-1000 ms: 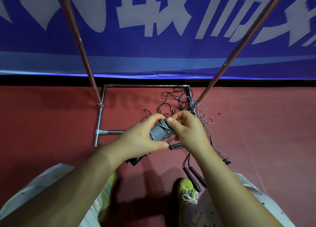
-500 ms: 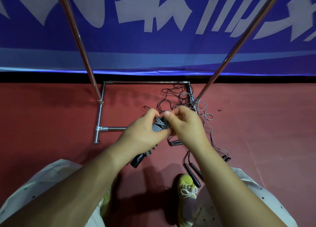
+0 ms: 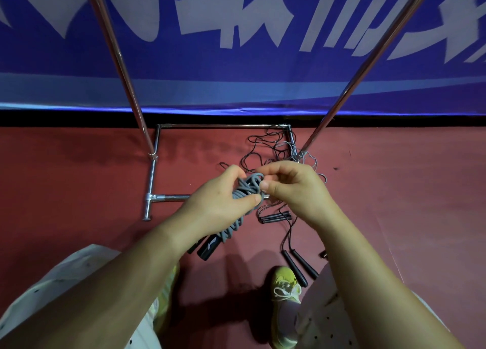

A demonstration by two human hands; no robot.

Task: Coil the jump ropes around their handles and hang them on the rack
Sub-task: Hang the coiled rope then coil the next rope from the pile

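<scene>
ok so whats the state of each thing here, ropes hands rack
grey jump rope: coiled around its black handles, held off the floor
left hand: grips the grey coil
right hand: pinches the rope end at the top of the coil
black jump ropes: loose and tangled on the floor
black handles: lying on the floor, uncoiled
rack: standing; no rope seen hanging on the visible poles
</scene>
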